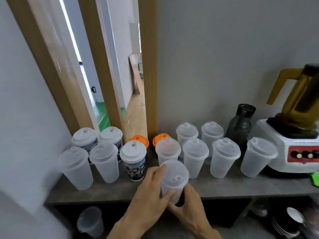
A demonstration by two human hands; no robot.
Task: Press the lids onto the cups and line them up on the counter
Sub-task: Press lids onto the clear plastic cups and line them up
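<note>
cups with lids already pressed on fill most of the worktop (224,187): two frosted ones at the left end (76,168), three printed cups with white lids beside and behind them (133,161), a run of frosted ones toward the blender (291,140), and two more frosted ones against the wall (187,133). two orange lids (139,139) show behind the front cups; you cannot tell from here whether they sit on cups.

you hold the frosted cup (172,183) just above the front edge of the worktop, in front of the row and apart from it. its clear lid (174,174) is on top and looks seated, though a slight tilt and blur leave that unsure. your left hand (151,185) wraps the cup's left side, fingers curled at the rim and thumb across the wall. your right hand (188,204) cups it from below and to the right, fingers curled round its lower part. both grips are closed on the cup.

by the look of it, the job is near its end: every cup in view on the worktop wears a lid. what seems left is a last press on this lid if it needs one, then setting the cup down in the row, likely in the gap before the front cups, and straightening the staggered line. a lidded container (89,221) sits on the shelf below.
</note>
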